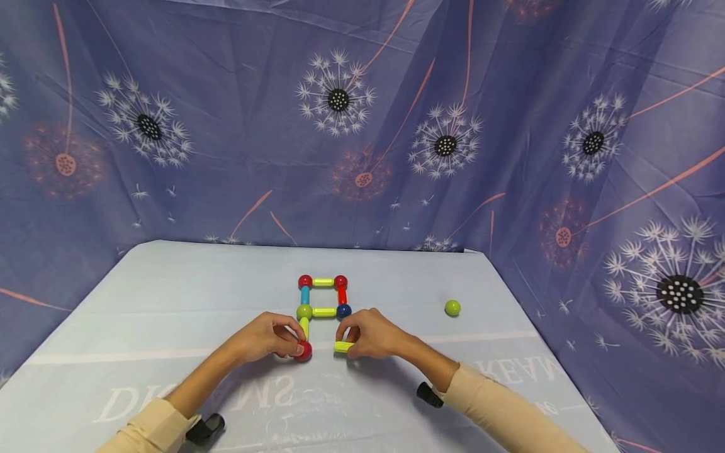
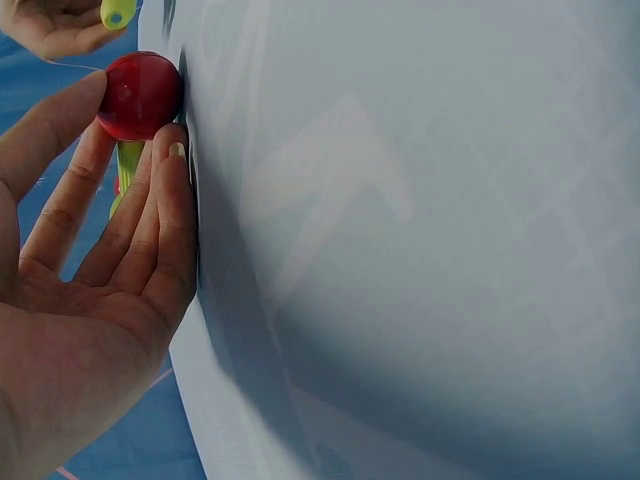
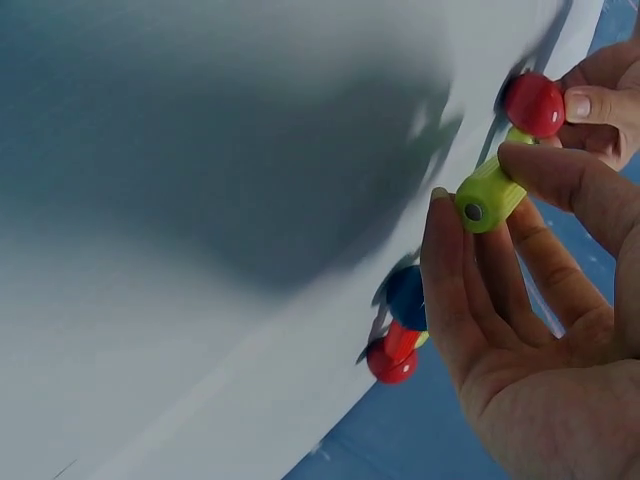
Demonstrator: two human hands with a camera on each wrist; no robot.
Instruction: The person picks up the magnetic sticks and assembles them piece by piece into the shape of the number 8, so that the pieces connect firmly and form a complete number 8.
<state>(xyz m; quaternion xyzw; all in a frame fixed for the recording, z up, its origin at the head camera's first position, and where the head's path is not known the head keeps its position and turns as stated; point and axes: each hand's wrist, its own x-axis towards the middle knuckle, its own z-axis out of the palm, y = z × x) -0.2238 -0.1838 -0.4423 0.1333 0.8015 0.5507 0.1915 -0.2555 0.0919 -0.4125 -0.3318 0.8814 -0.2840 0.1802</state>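
On the table lies a square of magnetic rods and balls: two red balls at the far corners, a green ball (image 1: 304, 312) and a dark blue ball (image 1: 343, 311) at the near ones. A yellow-green rod (image 1: 304, 327) runs from the green ball toward me and meets a red ball (image 2: 142, 96). My left hand (image 1: 270, 335) pinches that red ball between thumb and fingers. Just right of it, my right hand (image 1: 370, 335) holds a loose yellow-green rod (image 3: 490, 195) between thumb and fingertips. The rod's bare metal end shows in the right wrist view, apart from the balls.
A single green ball (image 1: 452, 307) sits off to the right on the pale tablecloth (image 1: 396, 277). Patterned purple cloth (image 1: 243, 126) hangs behind the table and along its right side. Dark wrist cameras stick out under both sleeves.
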